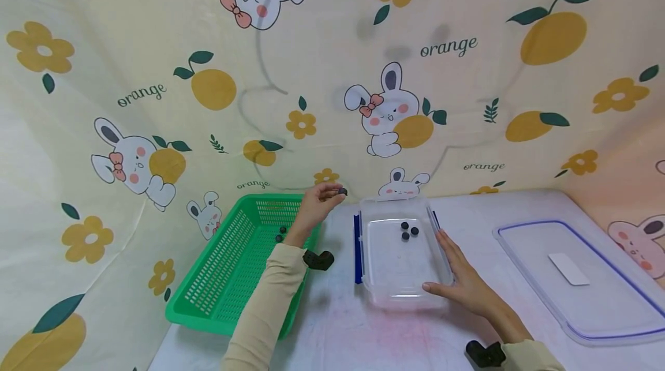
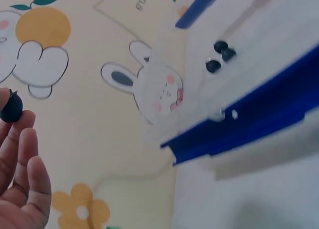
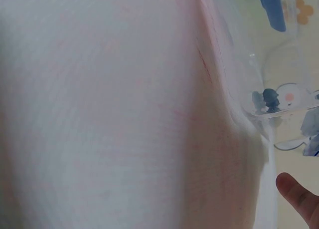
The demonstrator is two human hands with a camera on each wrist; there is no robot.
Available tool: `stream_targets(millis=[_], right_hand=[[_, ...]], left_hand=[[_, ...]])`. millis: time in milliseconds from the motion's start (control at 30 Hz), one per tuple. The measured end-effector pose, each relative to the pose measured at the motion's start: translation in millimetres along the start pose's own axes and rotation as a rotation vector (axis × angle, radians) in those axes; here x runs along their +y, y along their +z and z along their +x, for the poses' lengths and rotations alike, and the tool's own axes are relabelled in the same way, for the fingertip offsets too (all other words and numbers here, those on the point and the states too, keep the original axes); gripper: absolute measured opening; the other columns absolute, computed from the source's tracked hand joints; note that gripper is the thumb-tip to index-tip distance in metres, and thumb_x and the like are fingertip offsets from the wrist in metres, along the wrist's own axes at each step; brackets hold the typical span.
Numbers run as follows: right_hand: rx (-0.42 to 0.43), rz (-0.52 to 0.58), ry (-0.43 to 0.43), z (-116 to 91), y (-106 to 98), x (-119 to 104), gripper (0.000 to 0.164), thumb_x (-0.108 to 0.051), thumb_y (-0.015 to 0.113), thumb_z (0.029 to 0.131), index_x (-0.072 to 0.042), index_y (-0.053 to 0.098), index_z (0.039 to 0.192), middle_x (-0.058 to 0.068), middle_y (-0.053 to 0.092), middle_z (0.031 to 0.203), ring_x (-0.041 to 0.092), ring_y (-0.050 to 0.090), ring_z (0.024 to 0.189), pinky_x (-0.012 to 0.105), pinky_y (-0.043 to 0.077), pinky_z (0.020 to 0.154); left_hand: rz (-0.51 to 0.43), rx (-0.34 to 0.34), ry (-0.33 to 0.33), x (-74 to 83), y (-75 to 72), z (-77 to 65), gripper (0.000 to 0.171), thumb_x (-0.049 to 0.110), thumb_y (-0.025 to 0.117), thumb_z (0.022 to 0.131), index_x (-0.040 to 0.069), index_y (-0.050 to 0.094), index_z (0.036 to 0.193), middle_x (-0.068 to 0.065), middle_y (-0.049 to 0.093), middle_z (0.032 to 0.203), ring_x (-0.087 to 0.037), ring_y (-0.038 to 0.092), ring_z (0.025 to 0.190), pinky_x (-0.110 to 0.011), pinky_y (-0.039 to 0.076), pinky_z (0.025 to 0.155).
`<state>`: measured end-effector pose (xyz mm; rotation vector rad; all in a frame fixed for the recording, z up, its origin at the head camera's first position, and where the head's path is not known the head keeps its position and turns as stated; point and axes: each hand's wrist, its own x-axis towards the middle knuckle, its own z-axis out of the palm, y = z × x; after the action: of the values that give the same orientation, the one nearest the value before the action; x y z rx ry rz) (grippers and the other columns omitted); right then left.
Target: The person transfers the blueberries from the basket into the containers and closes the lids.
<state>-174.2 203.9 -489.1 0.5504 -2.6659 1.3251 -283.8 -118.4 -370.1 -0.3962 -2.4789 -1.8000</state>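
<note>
The dark blueberry [image 1: 342, 191] was in the left hand [image 1: 314, 209], raised just to the left of the clear plastic container [image 1: 407, 302] near its far end. Thumb and fingertips pinched it, a hold that probably suited something so small, round and easily bruised. In the left wrist view its pointed crown faced upward, free of the fingers.

The container stood uncovered on the table [image 1: 337, 339], its mouth upward, presumably so that its floor could be reached from above. Three blueberries [image 1: 405, 236] lay close together inside it, toward its far end. A blue latch [image 1: 358, 250] hung down along its left side, seemingly because nothing was there to clip onto.

To the left of the container sat the green plastic basket [image 1: 200, 323], with two more blueberries [image 1: 279, 238] near its far right part; the arm crossed its right edge and may have hidden others. Well to the right of the container lay the clear lid [image 1: 597, 307] with its blue seal and a white label [image 1: 568, 269], likely set there to be out of the hands' way.

The left forearm reached forward past the container's near end, the hand's remaining fingers lightly bent. The right hand [image 1: 467, 284] was spread at the container's right side, fingers extended along the wall and thumb angled over the near right corner, apparently to steady it. How firmly it pressed, I could not tell.
</note>
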Motion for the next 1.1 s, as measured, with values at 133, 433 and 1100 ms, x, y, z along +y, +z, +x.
stream_targets(millis=[133, 433, 1100], right_hand=[[0.004, -0.005, -0.001, -0.2, 0.3, 1.3, 0.109, -0.032, 0.080, 0.078, -0.014, 0.007, 0.157, 0.017, 0.003, 0.160, 0.052, 0.012, 0.138, 0.075, 0.022, 0.095], [0.009, 0.003, -0.019, -0.4, 0.8, 1.8, 0.109, -0.031, 0.080, 0.078, -0.014, 0.007, 0.157, 0.018, 0.004, 0.159, 0.052, 0.012, 0.138, 0.075, 0.022, 0.095], [0.010, 0.016, -0.014, 0.9, 0.7, 1.9, 0.109, -0.033, 0.080, 0.077, -0.013, 0.008, 0.157, 0.017, 0.004, 0.160, 0.051, 0.013, 0.138, 0.074, 0.022, 0.096]], left_hand=[[-0.002, -0.003, 0.018, 3.5, 14.2, 4.1, 0.027, 0.012, 0.068, 0.092, 0.000, 0.065, 0.116, -0.012, 0.069, 0.103, -0.020, 0.063, 0.091, -0.029, 0.050, 0.076], [-0.095, -0.046, -0.056, 13.0, 45.2, 8.2, 0.024, 0.013, 0.068, 0.092, 0.003, 0.065, 0.114, -0.007, 0.067, 0.101, -0.024, 0.062, 0.094, -0.037, 0.050, 0.088], [-0.111, 0.034, -0.164, 1.7, 119.0, 20.1, 0.015, 0.010, 0.073, 0.087, 0.005, 0.069, 0.101, 0.000, 0.069, 0.083, -0.018, 0.066, 0.078, -0.027, 0.051, 0.069]])
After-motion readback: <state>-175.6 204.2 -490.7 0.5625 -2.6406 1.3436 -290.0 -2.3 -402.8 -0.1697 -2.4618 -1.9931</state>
